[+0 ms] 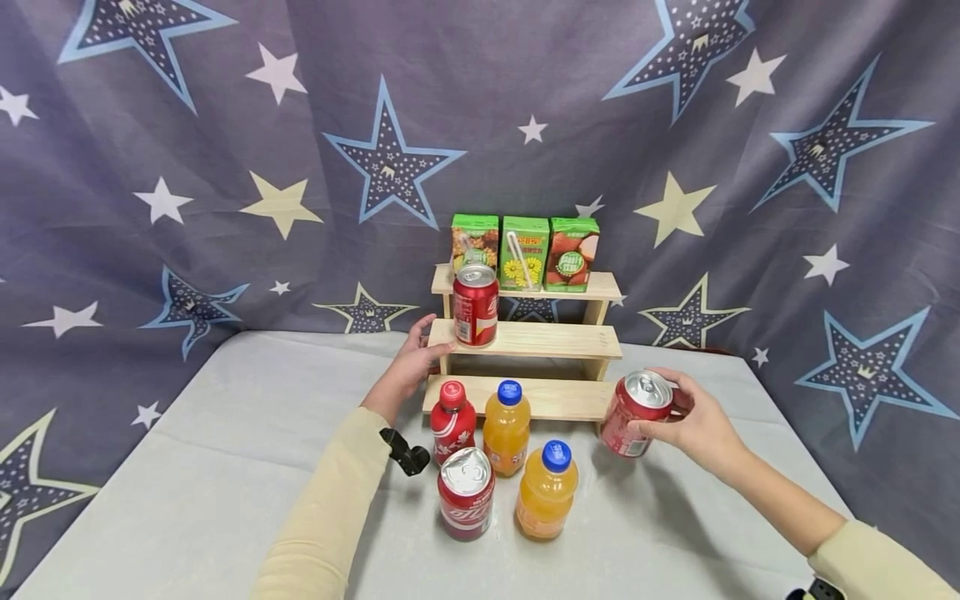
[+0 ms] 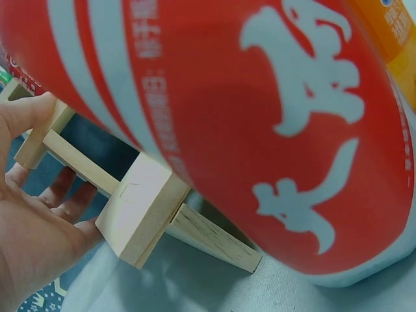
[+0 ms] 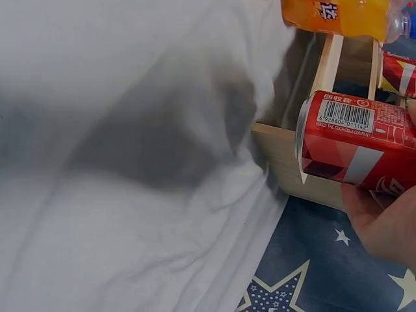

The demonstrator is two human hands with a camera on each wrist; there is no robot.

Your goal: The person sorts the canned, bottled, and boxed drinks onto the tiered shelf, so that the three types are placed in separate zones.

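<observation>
A purple curtain [image 1: 480, 50] printed with stars forms the backdrop. In front of it stands the table [image 1: 240, 433], covered with a pale cloth. A three-step wooden shelf [image 1: 558, 398] stands at the back of the table.

My left hand [image 1: 411, 360] is positioned at the left end of the middle step, touching the shelf; its thumb and fingers are apart, thumb toward the front. My right hand [image 1: 697, 425] is clamped on a red can [image 1: 633, 421], thumb on the near side, fingers behind. I hold this can tilted beside the right end of the bottom step; whether it touches the step I cannot tell.

Two orange bottles with blue caps stand upright on the table: the rear bottle [image 1: 507, 432] just before the bottom step, the front bottle [image 1: 547, 492] nearer to me. A red bottle [image 1: 453, 423] stands left of the rear one. A second can [image 1: 467, 496] stands in front of the red bottle; a third can [image 1: 476, 307] stands at the left of the middle step. Three juice boxes [image 1: 525, 250] stand in a row on the top step.
</observation>
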